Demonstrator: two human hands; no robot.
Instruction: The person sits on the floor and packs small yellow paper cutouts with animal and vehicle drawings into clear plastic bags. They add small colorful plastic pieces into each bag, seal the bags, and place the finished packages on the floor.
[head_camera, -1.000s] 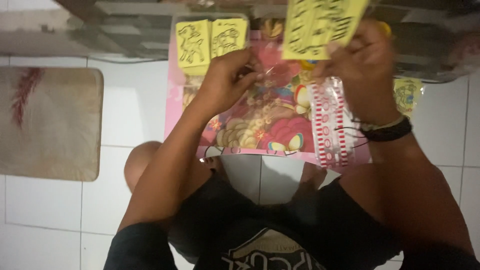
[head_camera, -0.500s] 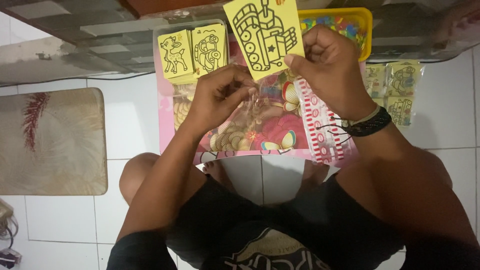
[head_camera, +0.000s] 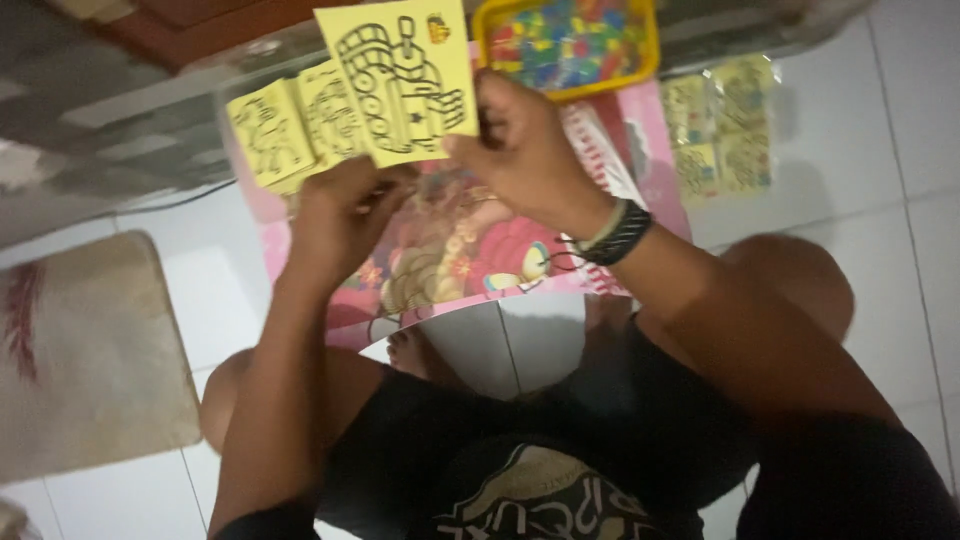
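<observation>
Yellow card (head_camera: 400, 80) with a black line drawing sits high in the view, and your right hand (head_camera: 525, 150) pinches its lower right edge between thumb and fingers, holding it up and slightly tilted. That grip is clenched on the card. Your left hand (head_camera: 345, 215) is just below the card's lower left corner, fingers curled in toward the palm; whether it holds anything small or touches the card, you cannot tell from this angle.

Behind the card, to the left, two more yellow drawing cards (head_camera: 290, 130) lie side by side, partly covered by the one you hold. Under your hands a pink picture sheet (head_camera: 450, 260) with bright cartoon figures is spread on the white tiled floor (head_camera: 870, 170), and your hands hover above it. At the top, just right of the held card, a yellow tray (head_camera: 652, 55) holds a jumble of small coloured pieces. Further right, a clear packet of pale yellow cards (head_camera: 725, 130) rests on the tiles beside the pink sheet.

A dark braided wristband (head_camera: 620, 232) circles your right wrist. Off to the left lies a beige mat (head_camera: 80, 350) with a red leaf mark, well apart from the cards. You sit cross-legged in a black shirt (head_camera: 540, 470), knees out to each side.
</observation>
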